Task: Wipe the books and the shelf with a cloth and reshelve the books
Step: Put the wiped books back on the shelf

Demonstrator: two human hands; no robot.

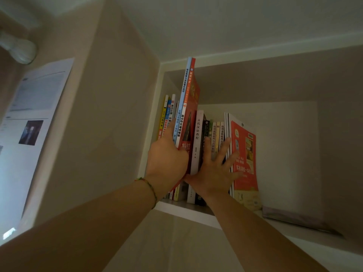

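Up inside the white laminate shelf compartment (188,211), the row of upright paperback books (214,134) filled only the left half; to the right of the last book lay open room as far as the pale side wall, with the smooth back panel showing behind it. The near edge of the shelf board was a straight white lip running from lower left to lower right.

Two tall, thin volumes, a light-blue-spined book (183,99) and a glossy red-covered book (193,107) pressed together, stood higher than the rest, their top corners reaching nearly to the compartment's upper edge. The left hand (169,158), a thin green-and-red string bracelet (150,188) on its wrist, lay against their left side, index finger stretched up the spines; whether its hidden fingers curled round them could not be told. Left of it, yellow and blue spines stood close to the left wall.

The right hand (214,167) pressed flat with fingers spread and straight against the spines of the white, black and beige books, its outer fingers touching a large orange-red workbook (244,158) that leaned rightward at the row's end. A folded greyish-purple cloth (290,217) lay on the shelf board just right of that workbook, near the front edge.

Far left, a printed paper sheet (33,124) hung flat on the beige wall.
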